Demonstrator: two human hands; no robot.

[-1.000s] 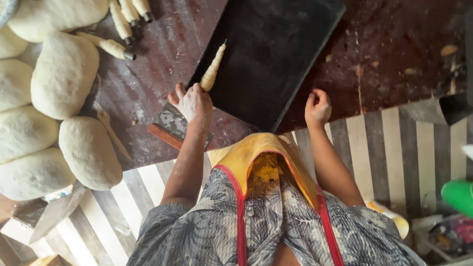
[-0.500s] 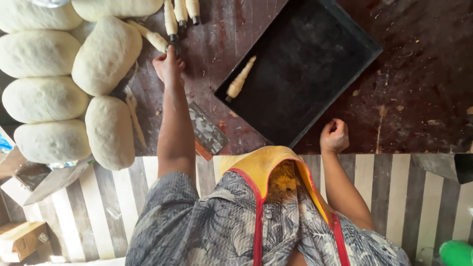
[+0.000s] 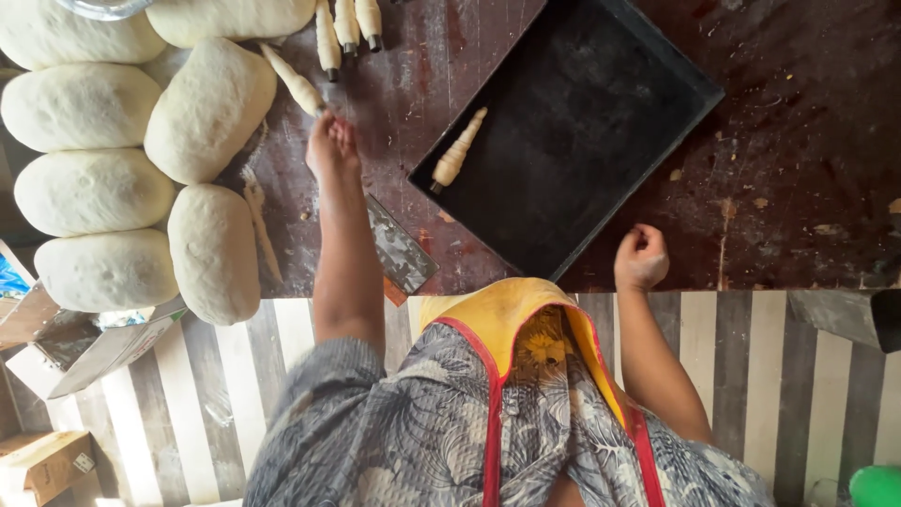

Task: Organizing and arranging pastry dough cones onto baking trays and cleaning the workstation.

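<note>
My left hand [image 3: 333,150] reaches across the dark, flour-stained table [image 3: 807,169], and its fingertips close on the near end of a dough-wrapped cone [image 3: 294,83] lying beside the dough lumps. Curled into a fist, my right hand [image 3: 641,255] rests at the table's near edge, just below the black baking tray [image 3: 601,122], with nothing in it. One dough-wrapped cone [image 3: 459,150] lies in the tray's left part. Three more cones [image 3: 347,23] lie at the far edge.
Several large oval dough lumps [image 3: 202,108] crowd the left side, with a thin dough strip [image 3: 258,221] beside them. A metal scraper [image 3: 399,249] lies near my left forearm. A striped surface [image 3: 751,347] runs below the table; a cardboard box [image 3: 42,465] sits at lower left.
My left hand went from the tray's near-left corner out to the cone by the dough lumps. My right hand stayed fisted at the table edge. The view shifted.
</note>
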